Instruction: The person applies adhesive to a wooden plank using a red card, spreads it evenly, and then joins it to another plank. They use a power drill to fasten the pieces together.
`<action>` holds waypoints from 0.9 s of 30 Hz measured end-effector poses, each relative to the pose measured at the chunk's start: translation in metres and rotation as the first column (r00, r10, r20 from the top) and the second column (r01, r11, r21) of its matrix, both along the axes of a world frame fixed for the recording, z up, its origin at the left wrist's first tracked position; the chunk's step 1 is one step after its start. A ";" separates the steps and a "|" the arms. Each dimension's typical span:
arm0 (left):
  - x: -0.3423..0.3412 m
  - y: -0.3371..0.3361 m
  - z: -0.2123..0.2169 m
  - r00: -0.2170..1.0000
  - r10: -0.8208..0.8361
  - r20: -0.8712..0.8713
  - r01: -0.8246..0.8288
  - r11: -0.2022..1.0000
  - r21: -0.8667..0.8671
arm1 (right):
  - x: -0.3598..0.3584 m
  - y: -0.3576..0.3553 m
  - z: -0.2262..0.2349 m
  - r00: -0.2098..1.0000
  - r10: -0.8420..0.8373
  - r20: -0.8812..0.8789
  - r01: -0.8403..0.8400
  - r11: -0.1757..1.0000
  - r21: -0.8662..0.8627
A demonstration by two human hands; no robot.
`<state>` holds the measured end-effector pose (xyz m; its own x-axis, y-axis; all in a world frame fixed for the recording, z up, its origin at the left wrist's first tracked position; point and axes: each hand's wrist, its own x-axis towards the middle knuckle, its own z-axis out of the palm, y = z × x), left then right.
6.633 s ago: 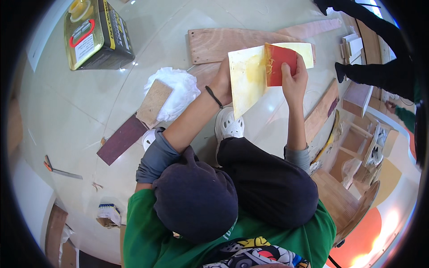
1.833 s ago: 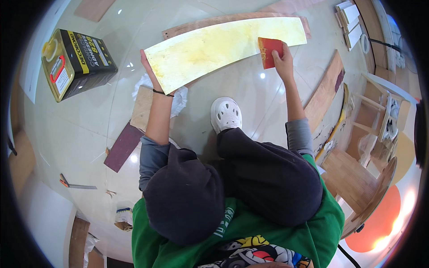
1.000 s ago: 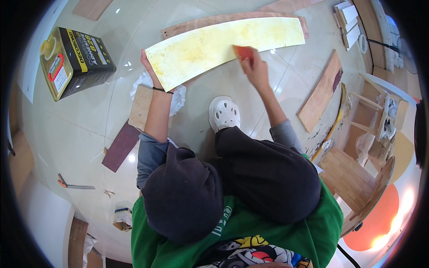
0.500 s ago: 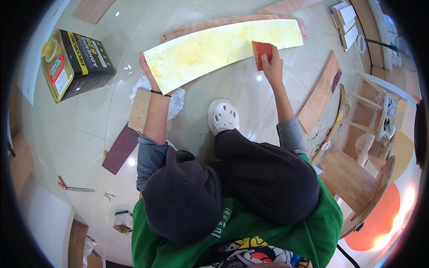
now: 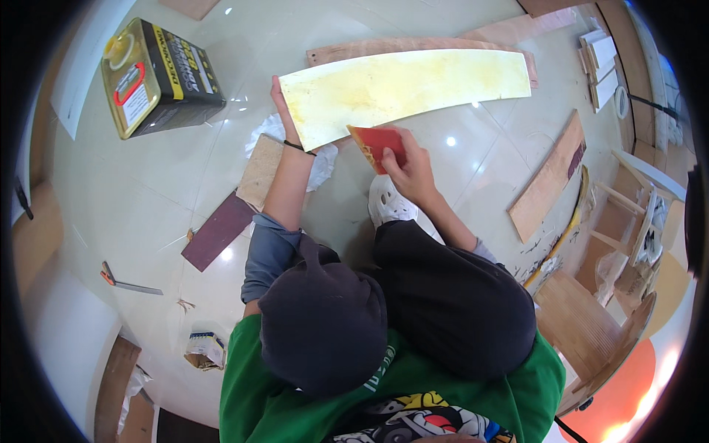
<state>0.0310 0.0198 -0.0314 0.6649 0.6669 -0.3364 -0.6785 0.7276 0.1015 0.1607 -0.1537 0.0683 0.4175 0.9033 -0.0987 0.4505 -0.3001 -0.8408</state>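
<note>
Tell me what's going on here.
The left hand holds the left end of a curved, pale yellow panel. The right hand grips a flat red piece, smeared yellow along one edge, at the panel's near edge; contact is unclear. A can stands on the floor to the left.

bright room, mostly even light. glossy floor (image 5: 170, 181) dotted with small white glints, one near my right hand (image 5: 413, 168). my board (image 5: 406, 88) catches light strongly, pale yellow almost washed out toward right end. harshest glare at lower right, blown white across orange panel (image 5: 631, 380). soft grey shadow left of my shoe (image 5: 385, 201). my trousers (image 5: 450, 295) too dark for much detail. fisheye bends edges near rim; corners black.
</note>
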 end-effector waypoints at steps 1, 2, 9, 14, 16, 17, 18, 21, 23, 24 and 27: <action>-0.002 0.001 0.002 0.998 -0.019 0.056 0.020 1.000 -0.004 | -0.004 -0.001 0.008 0.998 -0.060 -0.020 0.060 0.998 0.021; -0.001 0.000 0.009 0.999 -0.025 0.028 0.025 1.000 -0.005 | -0.002 -0.003 0.013 0.992 -0.124 -0.035 0.125 0.991 0.036; 0.000 -0.008 0.044 0.996 -0.065 -0.057 0.066 0.998 0.006 | 0.029 0.034 0.040 0.983 -0.162 0.084 0.158 0.986 0.052; 0.011 -0.017 0.082 0.998 -0.057 -0.021 0.058 0.995 0.086 | -0.004 0.061 0.064 1.000 -0.019 -0.005 0.020 0.997 0.079; 0.013 -0.021 0.079 0.996 -0.088 -0.030 0.090 0.994 0.066 | -0.010 0.069 0.073 1.000 0.008 -0.008 -0.008 0.996 0.085; 0.017 -0.022 0.078 0.991 -0.107 -0.079 0.112 0.992 0.063 | -0.012 0.071 0.077 0.999 0.030 0.011 -0.031 0.996 0.085; 0.019 -0.024 0.077 0.984 -0.126 -0.127 0.134 0.989 0.059 | -0.015 0.071 0.080 0.998 0.050 0.031 -0.053 0.995 0.084; 0.023 -0.026 0.077 0.989 -0.142 -0.045 0.146 0.985 0.088 | -0.021 0.070 0.090 0.995 0.083 0.061 -0.089 0.991 0.104; 0.021 -0.028 0.071 0.980 -0.192 0.054 0.188 0.980 0.071 | -0.024 0.067 0.093 0.992 0.105 0.065 -0.113 0.984 0.138; 0.019 -0.029 0.064 0.964 -0.227 0.139 0.223 0.974 0.050 | -0.025 0.064 0.093 0.990 0.122 0.065 -0.131 0.978 0.161; 0.024 -0.029 0.048 0.851 -0.286 0.440 0.277 0.957 0.086 | -0.032 0.055 0.099 0.978 0.209 0.007 -0.208 0.964 0.167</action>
<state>0.0553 -0.0093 0.0167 0.9006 0.4318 0.0489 -0.4214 0.8953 -0.1448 0.1286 -0.0991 0.1677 0.2179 0.9743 0.0562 0.4796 -0.0568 -0.8757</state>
